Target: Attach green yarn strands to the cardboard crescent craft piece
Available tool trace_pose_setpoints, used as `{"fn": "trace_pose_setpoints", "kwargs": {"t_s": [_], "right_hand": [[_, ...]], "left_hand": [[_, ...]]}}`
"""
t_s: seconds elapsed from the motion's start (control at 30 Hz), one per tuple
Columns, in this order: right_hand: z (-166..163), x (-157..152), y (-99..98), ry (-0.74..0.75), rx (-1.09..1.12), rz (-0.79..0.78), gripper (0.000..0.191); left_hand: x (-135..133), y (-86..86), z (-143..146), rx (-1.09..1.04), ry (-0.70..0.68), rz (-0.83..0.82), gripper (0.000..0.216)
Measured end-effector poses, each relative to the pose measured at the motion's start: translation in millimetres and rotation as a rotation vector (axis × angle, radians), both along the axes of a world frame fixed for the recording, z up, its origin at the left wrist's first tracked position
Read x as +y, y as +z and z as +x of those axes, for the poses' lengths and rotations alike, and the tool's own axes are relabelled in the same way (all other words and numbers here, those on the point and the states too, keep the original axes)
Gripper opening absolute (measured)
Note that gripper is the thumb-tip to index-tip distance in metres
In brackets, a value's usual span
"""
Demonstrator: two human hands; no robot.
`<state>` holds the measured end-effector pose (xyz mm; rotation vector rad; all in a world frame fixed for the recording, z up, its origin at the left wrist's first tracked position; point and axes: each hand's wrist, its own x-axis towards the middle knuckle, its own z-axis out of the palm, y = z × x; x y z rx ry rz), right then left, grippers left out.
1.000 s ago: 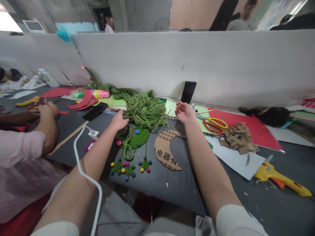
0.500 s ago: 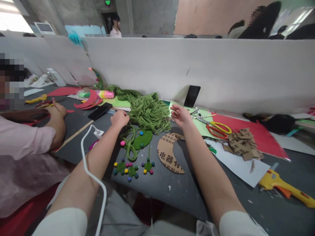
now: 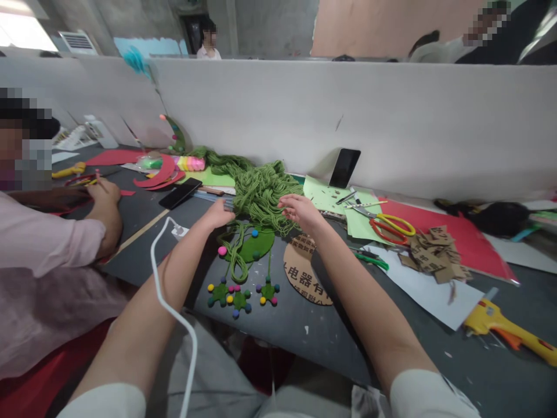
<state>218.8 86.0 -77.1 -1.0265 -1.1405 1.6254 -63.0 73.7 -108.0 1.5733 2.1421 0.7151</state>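
Observation:
A tangled heap of green yarn [image 3: 263, 194] lies at the far middle of the dark table [image 3: 304, 325]. My left hand [image 3: 220, 215] rests at the heap's left edge, fingers curled on the strands there. My right hand [image 3: 300, 212] hovers over the heap's right side with fingers spread and nothing in them. Just in front lies a green felt disc [image 3: 255, 244] with looped yarn, small pompoms and three felt stars [image 3: 239, 293] hanging from it. A cardboard crescent [image 3: 304, 273] lies under my right forearm.
Scissors with yellow and red handles [image 3: 387, 226], cardboard scraps [image 3: 430, 255], white paper and a yellow glue gun [image 3: 505, 328] lie to the right. A phone [image 3: 346, 167] leans on the white partition; another phone [image 3: 179, 193] lies flat. A person in pink [image 3: 43, 255] works at left. A white cable [image 3: 174, 307] crosses my left arm.
My right hand has moved left from beside the leaning phone to over the yarn heap. My left hand stayed at the heap's left edge. The view shifted slightly.

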Motion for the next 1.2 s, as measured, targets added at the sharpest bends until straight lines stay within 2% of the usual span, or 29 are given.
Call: {"fn": "trace_pose_setpoints", "kwargs": {"t_s": [0.2, 0.4, 0.53, 0.63, 0.7, 0.73, 0.83, 0.9, 0.97, 1.1, 1.2], "right_hand": [[-5, -7, 1.8, 0.086, -0.083, 0.041, 0.003], [-8, -11, -3.6, 0.180, -0.166, 0.134, 0.007], [-13, -15, -6.0, 0.248, -0.219, 0.154, 0.013], [-22, -22, -5.9, 0.271, -0.190, 0.145, 0.024], [-28, -28, -1.8, 0.326, -0.081, 0.102, 0.033], [-31, -32, 2.2, 0.357, -0.010, 0.068, 0.035], [-28, -40, 23.1, 0.399, 0.190, -0.005, 0.027], [-15, -42, 42.0, 0.376, 0.296, 0.005, 0.014], [6, -40, 60.9, 0.290, 0.382, 0.037, 0.007], [57, -32, 89.1, -0.066, 0.462, 0.173, 0.011], [86, -30, 100.8, -0.259, 0.426, 0.231, 0.015]], "left_hand": [[-8, -4.6, 7, 0.166, -0.054, -0.098, 0.017], [-15, -3.2, 14, 0.215, -0.073, -0.069, 0.016], [-21, 13.3, 27, 0.129, -0.109, -0.002, 0.010], [-41, 34.8, 49, -0.019, -0.269, 0.080, 0.012], [-63, 48.4, 67, -0.264, -0.504, 0.151, 0.017], [-75, 53.7, 76, -0.315, -0.572, 0.144, 0.019], [-113, 61.0, 98, -0.292, -0.708, 0.081, 0.019], [-137, 59.3, 110, -0.329, -0.748, 0.024, 0.016], [-160, 55.5, 119, -0.332, -0.829, -0.005, 0.016], [-196, 55.4, 134, -0.242, -1.070, -0.031, 0.011], [-212, 60.8, 144, -0.137, -1.220, 0.021, 0.007]]}}
